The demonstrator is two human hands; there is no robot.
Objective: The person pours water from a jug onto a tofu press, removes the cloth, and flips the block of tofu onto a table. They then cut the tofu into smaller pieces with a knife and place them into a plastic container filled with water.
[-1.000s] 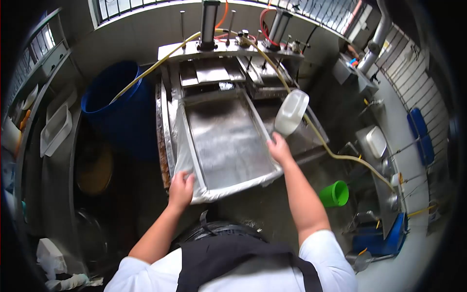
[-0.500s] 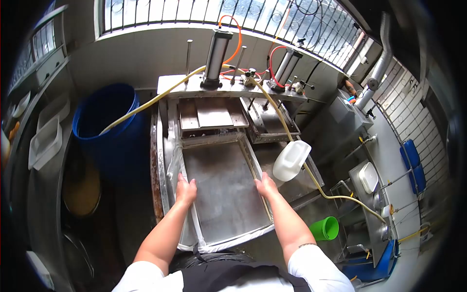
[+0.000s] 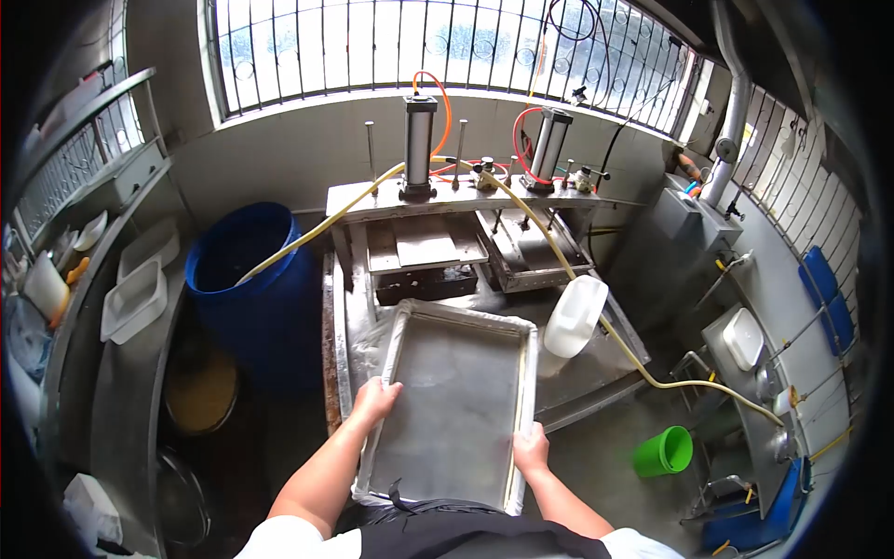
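Observation:
A large rectangular metal tray (image 3: 454, 401) with a pale wrapped rim is held in front of my body, its near end close to my black apron (image 3: 466, 533). My left hand (image 3: 376, 401) grips the left side rim, thumb on top. On the opposite side, my right hand (image 3: 531, 450) is closed around the right rim, lower down. Nothing lies inside the tray. Beyond its far edge stands a metal press (image 3: 424, 200) with two upright cylinders. A white plastic jug (image 3: 575, 317) with its top cut away rests on the metal bench to the right of the tray.
A blue barrel (image 3: 251, 307) stands left of the press, with a yellow hose (image 3: 317, 226) running into it. White tubs (image 3: 135, 303) sit on the left metal counter. A green bucket (image 3: 663, 452) is on the floor at right. A sink counter lines the right wall.
The tray has come away from the press toward my body, both hands moving with it. A dark slot now shows under the left press plate. The camera view has shifted too.

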